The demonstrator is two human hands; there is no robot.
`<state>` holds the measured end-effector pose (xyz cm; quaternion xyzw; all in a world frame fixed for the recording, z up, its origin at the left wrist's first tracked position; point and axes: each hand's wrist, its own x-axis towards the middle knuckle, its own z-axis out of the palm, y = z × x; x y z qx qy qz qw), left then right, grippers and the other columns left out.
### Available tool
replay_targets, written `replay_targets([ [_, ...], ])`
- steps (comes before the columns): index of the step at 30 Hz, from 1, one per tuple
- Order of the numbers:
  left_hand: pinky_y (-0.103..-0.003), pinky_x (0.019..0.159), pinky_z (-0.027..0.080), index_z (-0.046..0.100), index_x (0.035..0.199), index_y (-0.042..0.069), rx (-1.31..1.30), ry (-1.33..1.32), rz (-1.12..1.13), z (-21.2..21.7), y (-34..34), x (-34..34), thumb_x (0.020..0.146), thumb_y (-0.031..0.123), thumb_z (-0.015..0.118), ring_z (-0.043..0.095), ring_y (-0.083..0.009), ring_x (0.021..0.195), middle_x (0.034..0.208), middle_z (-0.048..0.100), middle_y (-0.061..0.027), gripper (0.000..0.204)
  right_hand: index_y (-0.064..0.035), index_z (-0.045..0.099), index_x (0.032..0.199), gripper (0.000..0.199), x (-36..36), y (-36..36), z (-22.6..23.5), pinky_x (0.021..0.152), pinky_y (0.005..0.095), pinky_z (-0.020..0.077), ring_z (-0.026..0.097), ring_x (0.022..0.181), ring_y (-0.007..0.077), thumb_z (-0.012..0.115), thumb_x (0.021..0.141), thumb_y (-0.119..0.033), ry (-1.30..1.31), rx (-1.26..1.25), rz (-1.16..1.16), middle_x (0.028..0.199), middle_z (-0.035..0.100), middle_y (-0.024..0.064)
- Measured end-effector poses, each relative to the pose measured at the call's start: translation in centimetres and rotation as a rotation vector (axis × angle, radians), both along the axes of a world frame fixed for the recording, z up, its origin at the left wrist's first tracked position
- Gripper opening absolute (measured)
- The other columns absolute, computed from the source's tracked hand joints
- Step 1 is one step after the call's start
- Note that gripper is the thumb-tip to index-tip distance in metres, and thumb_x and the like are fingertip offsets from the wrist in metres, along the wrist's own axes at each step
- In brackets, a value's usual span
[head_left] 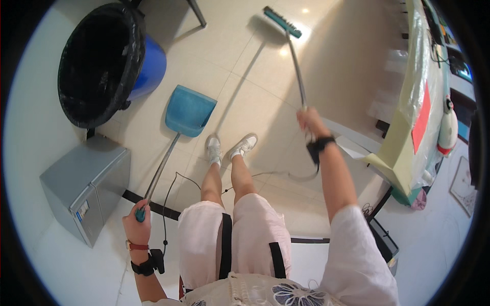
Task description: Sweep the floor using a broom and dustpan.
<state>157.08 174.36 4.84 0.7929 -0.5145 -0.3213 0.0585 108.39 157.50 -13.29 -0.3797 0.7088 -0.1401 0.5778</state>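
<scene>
My left hand (137, 223) is closed round the green end of a long metal handle. At its far end a blue-green dustpan (190, 108) rests on the tiled floor, left of my feet. My right hand (312, 122) grips the metal stick of a broom (282, 23), out ahead and to the right. The broom's green head with dark bristles shows at the far side, apart from the dustpan; its shadow falls on the tiles. Whether the bristles touch the floor I cannot tell.
A blue bin (150, 66) lined with a black bag stands at the far left. Nearer is a small grey cabinet (84, 178) with a door. Plastic-covered goods (413, 102) line the right side. A thin cable (176, 173) trails past my legs.
</scene>
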Motion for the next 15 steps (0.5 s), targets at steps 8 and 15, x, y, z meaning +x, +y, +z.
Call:
replay_targets([
  [8,-0.036,0.053,0.046,0.061,0.083,0.014,0.059,-0.114,0.060,-1.9,1.6,2.5,0.072,0.019,0.058,0.055,-0.0330,0.060,0.063,0.057,-0.0150,0.013,0.0009,0.049,0.057,0.015,7.2,16.1,-0.5,0.033,0.0307,0.0381,0.049,0.040,0.0184,0.054,0.067,-0.008,0.419,0.507,0.368,0.046,0.049,0.0099],
  [15,-0.038,0.049,0.044,0.061,0.082,0.018,0.085,-0.219,0.030,-2.5,3.5,3.7,0.069,0.020,0.058,0.055,-0.0326,0.056,0.056,0.055,-0.0145,0.013,0.0002,0.056,0.066,0.010,9.5,21.9,11.3,0.031,0.0264,0.0312,0.040,0.032,0.0120,0.052,0.061,-0.007,0.147,0.777,0.144,0.044,0.045,0.0045],
])
